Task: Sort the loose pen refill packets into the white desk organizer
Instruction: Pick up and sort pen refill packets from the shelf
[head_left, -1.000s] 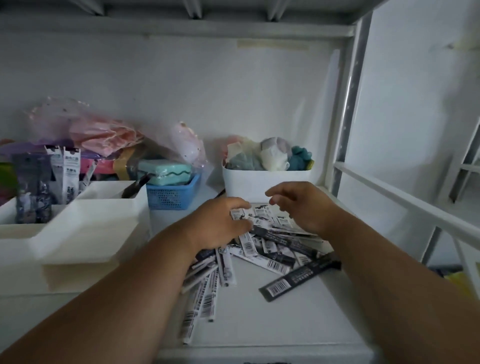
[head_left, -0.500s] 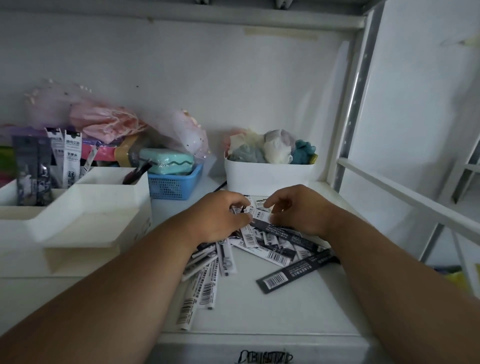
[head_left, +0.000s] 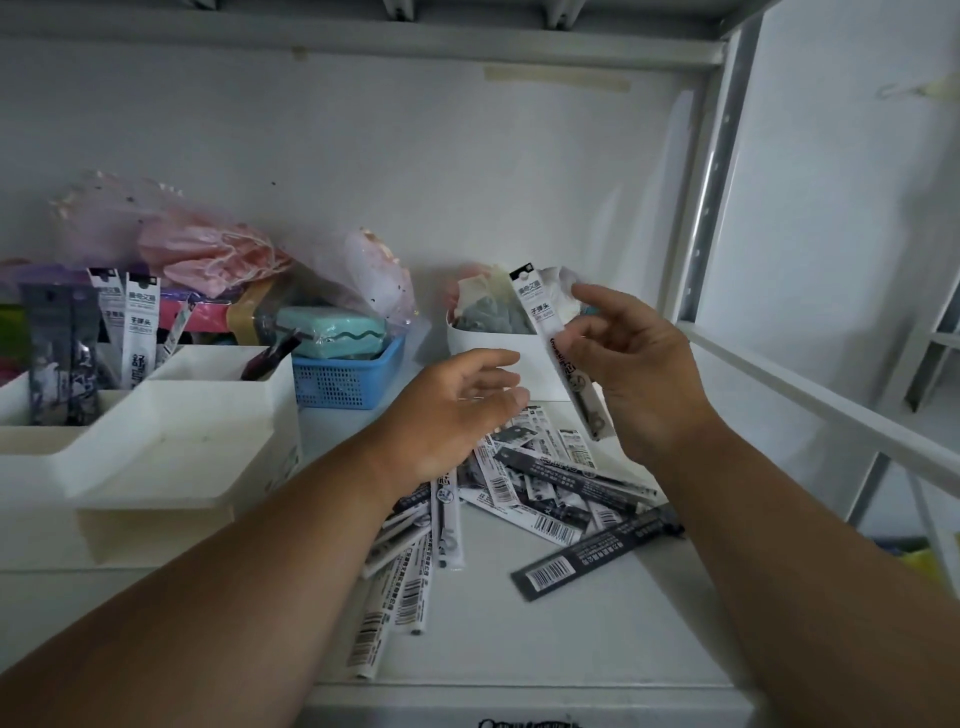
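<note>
Fingers: right hand (head_left: 644, 374) pinches one white refill packet (head_left: 550, 338) upright, its long axis leaning slightly, printed face showing. Left hand (head_left: 457, 410) fingers relaxed and spread, holding nothing, hovering just above the pile.

Loose refill packets (head_left: 519, 499): heap at the bench's front middle, axes fanned in many directions.

White desk organizer (head_left: 171, 431): bench's left edge, well left of the held packet; rear compartments already hold upright packets. The left hand is nearer it; a handover or cross-reach seems likely.
</note>
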